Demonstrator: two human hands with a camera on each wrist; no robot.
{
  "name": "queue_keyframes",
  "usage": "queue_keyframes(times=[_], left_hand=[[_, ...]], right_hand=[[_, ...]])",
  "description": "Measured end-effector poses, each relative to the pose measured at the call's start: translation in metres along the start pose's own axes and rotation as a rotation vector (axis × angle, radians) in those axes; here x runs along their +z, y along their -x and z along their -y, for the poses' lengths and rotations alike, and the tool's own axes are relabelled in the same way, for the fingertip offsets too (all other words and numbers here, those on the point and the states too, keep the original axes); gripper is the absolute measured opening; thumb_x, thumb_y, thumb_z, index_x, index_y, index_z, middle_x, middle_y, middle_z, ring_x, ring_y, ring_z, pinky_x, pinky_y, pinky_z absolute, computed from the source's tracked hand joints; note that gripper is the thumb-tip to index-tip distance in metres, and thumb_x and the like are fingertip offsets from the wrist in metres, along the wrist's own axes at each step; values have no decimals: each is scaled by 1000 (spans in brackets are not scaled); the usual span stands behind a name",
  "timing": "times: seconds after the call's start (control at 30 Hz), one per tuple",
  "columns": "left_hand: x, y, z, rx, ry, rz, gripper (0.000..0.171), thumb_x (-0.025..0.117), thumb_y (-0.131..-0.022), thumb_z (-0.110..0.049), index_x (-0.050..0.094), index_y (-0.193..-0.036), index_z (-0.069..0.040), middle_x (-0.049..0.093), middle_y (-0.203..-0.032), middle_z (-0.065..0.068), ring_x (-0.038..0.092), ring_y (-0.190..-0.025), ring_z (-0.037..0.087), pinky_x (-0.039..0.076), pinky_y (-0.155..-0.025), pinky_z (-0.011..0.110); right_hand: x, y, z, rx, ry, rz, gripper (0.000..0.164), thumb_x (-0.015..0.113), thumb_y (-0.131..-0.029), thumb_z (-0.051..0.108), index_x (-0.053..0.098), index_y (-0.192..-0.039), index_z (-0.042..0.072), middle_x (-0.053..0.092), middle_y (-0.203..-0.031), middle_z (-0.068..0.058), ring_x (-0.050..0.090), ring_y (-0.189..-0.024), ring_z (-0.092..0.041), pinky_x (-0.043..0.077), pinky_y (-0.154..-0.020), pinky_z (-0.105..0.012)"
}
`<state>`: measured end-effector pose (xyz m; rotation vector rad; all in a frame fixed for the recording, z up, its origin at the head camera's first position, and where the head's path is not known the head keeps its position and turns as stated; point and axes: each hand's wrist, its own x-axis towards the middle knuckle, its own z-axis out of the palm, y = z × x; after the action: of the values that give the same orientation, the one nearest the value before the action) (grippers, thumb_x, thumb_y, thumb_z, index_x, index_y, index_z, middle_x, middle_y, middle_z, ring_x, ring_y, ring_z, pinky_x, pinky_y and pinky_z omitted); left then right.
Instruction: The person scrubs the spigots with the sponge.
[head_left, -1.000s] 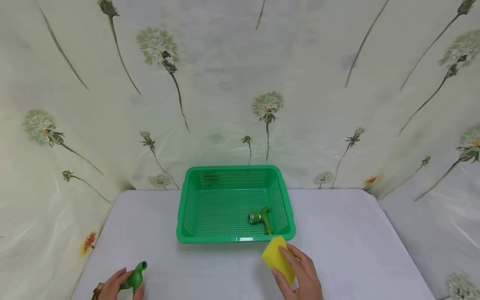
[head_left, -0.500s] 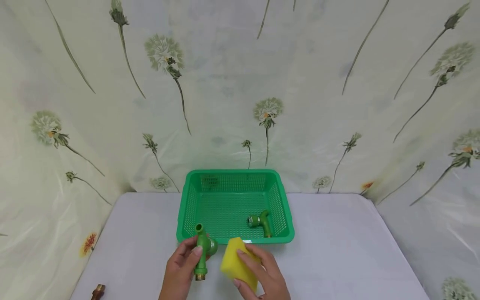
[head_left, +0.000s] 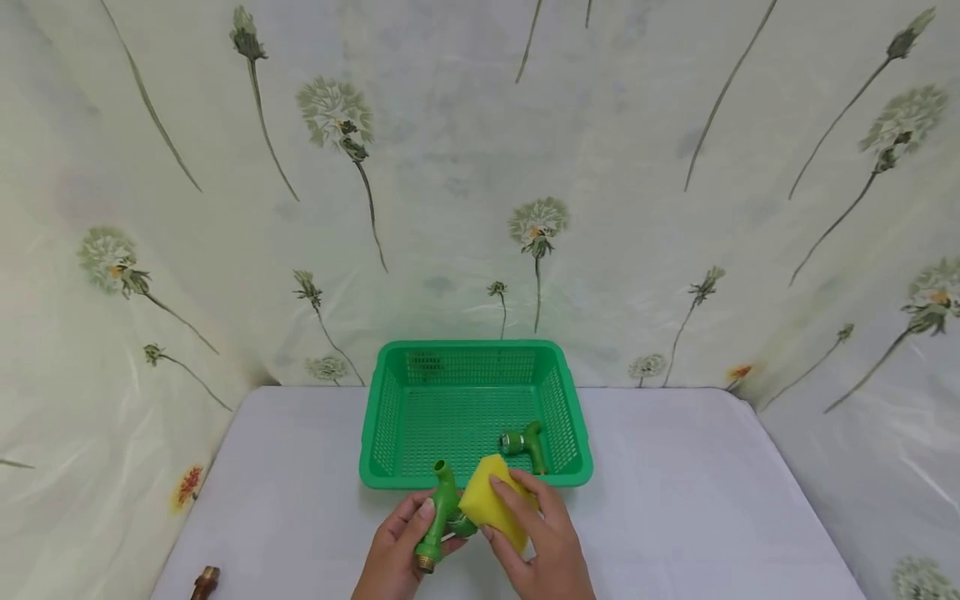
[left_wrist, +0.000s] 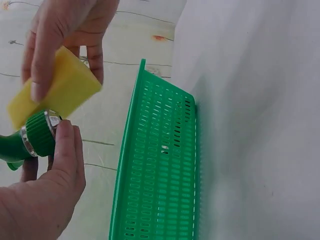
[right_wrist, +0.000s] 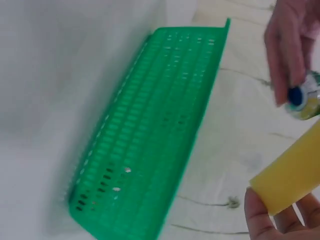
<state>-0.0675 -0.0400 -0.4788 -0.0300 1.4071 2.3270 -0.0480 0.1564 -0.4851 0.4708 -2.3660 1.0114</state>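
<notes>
In the head view my left hand (head_left: 399, 542) grips a green tap (head_left: 442, 510) with a brass threaded end pointing down. My right hand (head_left: 549, 537) holds a yellow sponge (head_left: 497, 504) by its sides, right beside the tap. From the left wrist, the sponge (left_wrist: 70, 90) overlaps the tap's ribbed collar (left_wrist: 41, 132); whether they touch I cannot tell. Part of the sponge (right_wrist: 295, 172) and the tap's round end (right_wrist: 302, 100) show in the right wrist view. Both hands are in front of the green basket (head_left: 472, 345), near its front rim.
Inside the basket, at its right front corner, lies another green tap (head_left: 534, 447). A brown fitting with a brass-coloured end (head_left: 204, 582) lies at the table's lower left. The white-covered table (head_left: 675, 483) meets a flowered sheet (head_left: 442, 208) at the back and sides.
My left hand has brought the green tap from the lower left to the middle. My right hand has moved left with the sponge, up beside the tap. The brown fitting has come into view.
</notes>
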Motion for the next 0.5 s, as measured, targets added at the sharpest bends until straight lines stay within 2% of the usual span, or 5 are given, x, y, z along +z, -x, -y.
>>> queue_keyframes(times=[0.07,0.2,0.27,0.33,0.5], left_hand=[[0,0,1,-11,0,7,50,52,-101,-35,47,-135,1,59,-123,12,62,-107,22,51,-93,40],[0,-2,4,-50,-45,11,48,49,-101,-38,50,-132,-2,62,-110,8,61,-93,15,54,-80,29],[0,-2,5,-51,-62,34,47,47,-102,-38,50,-131,-1,62,-110,9,60,-93,15,54,-80,30],[-1,-1,6,-35,-51,54,46,48,-102,-36,50,-130,1,60,-114,11,62,-99,19,54,-87,36],[-1,3,5,-4,10,81,42,50,-102,-31,53,-128,2,58,-119,14,63,-106,27,49,-93,48]], right_hand=[[-1,0,6,-39,-1,-21,54,78,-83,25,59,-133,19,49,-135,-6,49,-118,-21,40,-98,-16],[4,1,16,-203,-11,-25,49,71,-88,33,59,-133,16,49,-136,-10,49,-116,-21,38,-99,-16],[6,1,15,-242,-3,-19,45,66,-92,36,60,-132,17,50,-135,-10,49,-115,-21,37,-99,-16],[6,-1,9,-225,12,-25,44,64,-93,37,60,-132,17,50,-134,-10,50,-114,-22,38,-99,-16],[-4,-3,-2,-65,47,-39,47,73,-87,31,61,-131,20,51,-133,-7,49,-116,-23,37,-99,-14]])
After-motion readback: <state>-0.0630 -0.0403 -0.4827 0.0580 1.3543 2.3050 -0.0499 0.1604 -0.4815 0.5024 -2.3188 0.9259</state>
